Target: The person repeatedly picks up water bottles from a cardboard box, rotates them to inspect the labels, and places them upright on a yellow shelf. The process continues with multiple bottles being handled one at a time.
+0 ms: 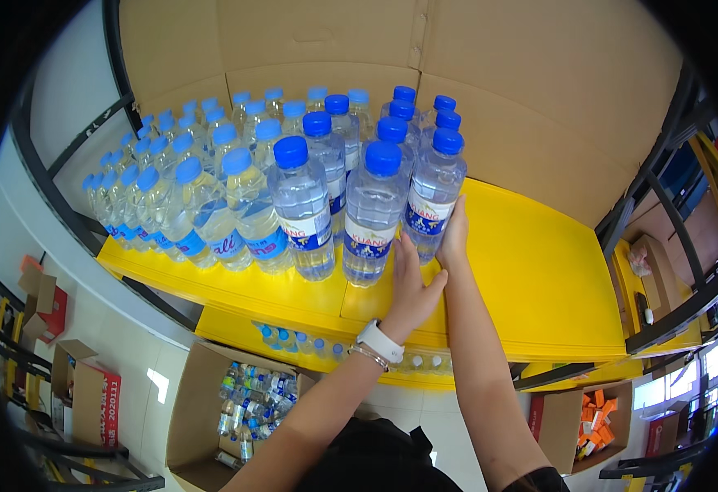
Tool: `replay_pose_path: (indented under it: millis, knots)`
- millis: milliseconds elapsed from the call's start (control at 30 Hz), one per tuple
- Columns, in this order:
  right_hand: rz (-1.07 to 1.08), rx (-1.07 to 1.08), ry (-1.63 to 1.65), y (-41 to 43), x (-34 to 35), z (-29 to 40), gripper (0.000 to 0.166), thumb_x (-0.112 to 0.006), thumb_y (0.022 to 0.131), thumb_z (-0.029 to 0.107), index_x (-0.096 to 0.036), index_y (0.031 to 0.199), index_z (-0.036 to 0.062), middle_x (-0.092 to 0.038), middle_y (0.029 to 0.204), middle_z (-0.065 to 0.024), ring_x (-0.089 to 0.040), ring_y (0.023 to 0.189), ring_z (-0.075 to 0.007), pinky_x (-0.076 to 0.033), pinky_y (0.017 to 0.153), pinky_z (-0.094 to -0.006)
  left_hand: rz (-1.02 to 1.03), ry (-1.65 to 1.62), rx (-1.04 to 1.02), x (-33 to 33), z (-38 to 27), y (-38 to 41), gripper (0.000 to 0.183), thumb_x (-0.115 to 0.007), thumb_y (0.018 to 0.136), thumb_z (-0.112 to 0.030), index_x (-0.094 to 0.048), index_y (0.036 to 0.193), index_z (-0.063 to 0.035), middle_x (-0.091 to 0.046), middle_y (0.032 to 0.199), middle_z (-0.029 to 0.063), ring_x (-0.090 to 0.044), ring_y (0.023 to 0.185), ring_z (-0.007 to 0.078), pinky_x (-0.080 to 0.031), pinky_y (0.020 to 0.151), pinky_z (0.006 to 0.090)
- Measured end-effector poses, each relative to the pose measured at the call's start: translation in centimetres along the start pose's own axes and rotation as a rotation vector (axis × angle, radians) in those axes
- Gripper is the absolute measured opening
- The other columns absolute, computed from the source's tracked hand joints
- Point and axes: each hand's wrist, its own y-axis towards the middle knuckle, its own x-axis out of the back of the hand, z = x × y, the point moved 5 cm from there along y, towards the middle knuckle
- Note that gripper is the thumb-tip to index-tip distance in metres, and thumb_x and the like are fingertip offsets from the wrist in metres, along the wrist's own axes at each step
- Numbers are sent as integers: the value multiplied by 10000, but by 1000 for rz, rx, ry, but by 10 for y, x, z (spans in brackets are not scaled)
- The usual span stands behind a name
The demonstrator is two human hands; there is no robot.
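Observation:
Rows of clear plastic water bottles stand upright on a yellow shelf (531,264). My right hand (456,237) lies along the right side of the front right water bottle (434,190), with part of its fingers hidden behind it. Low between that bottle and the front middle water bottle (374,215) is my left hand (413,289). Its thumb stands apart, and its fingertips are partly hidden. Both bottles have dark blue caps and white-and-blue labels. To the left is another dark-capped water bottle (302,209), then lighter-capped water bottles (254,209).
Cardboard panels (519,92) back the shelf, and black metal posts (666,135) frame its sides. More bottles (300,341) sit on a lower shelf. On the floor are a carton (196,393) of loose bottles and a carton (555,424) of orange packets.

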Motion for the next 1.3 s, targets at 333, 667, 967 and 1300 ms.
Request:
replay_pose_path:
  millis: [333, 667, 967, 1300]
  knots:
    - [-181, -49, -223, -55, 4, 22, 578, -243, 899, 352, -129, 1282, -66, -125, 1365, -160, -133, 1268, -226, -94, 1029, -303, 35, -94, -1, 0, 2, 1, 798, -508, 769, -192, 45, 1280, 74, 32, 1358, 233, 54, 1274, 289, -20, 1026, 348]
    - [-137, 112, -342, -196, -65, 42, 447, -290, 895, 236, -316, 1225, -64, -331, 1276, -154, -293, 1196, -212, -223, 985, -299, 1, -204, -40, 22, -32, -61, 544, -416, 801, -128, -203, 1260, 72, -236, 1307, 235, -229, 1228, 313, -191, 1002, 332]
    - [269, -304, -339, -328, -72, -48, 437, -277, 885, 215, -348, 1199, -80, -385, 1235, -164, -389, 1127, -226, -294, 943, -304, -327, -259, 238, 63, 13, -219, 500, -360, 793, -10, -216, 1271, 26, -250, 1314, 195, -272, 1213, 286, -240, 974, 302]
    - [1184, -894, -1027, -412, -20, -258, 357, -469, 829, 192, -475, 1119, -17, -590, 900, -113, -545, 828, -150, -422, 728, -253, -367, 80, 1033, 102, 205, -389, 393, -487, 764, -241, -482, 1073, 2, -571, 918, 207, -565, 843, 311, -440, 735, 349]
